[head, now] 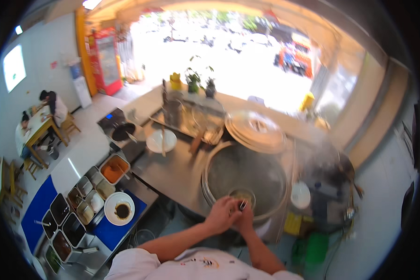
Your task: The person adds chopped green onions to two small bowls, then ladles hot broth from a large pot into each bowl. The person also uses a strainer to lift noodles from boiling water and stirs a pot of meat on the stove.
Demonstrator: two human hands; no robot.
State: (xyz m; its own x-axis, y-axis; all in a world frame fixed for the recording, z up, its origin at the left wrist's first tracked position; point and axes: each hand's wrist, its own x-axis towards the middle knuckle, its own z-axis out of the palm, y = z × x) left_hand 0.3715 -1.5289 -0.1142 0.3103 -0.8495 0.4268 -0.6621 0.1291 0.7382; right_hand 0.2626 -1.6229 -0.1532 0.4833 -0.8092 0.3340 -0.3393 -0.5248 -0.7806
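Observation:
A big round metal pot of cloudy, steaming liquid stands before me. Over its near rim my right hand is closed around what looks like the dark handle of a round strainer. The strainer's bowl is at the liquid and holds pale food, partly hidden by my fingers. Pressed close against the right hand is my left hand, its fingers bent at the handle's end; whether it grips the handle is hard to see.
Behind the pot lies a wide round lid. Left of it are a white bowl with a wooden stick and a tray of utensils. Sauce containers and a bowl of dark sauce stand left. Steam rises from a burner area at right.

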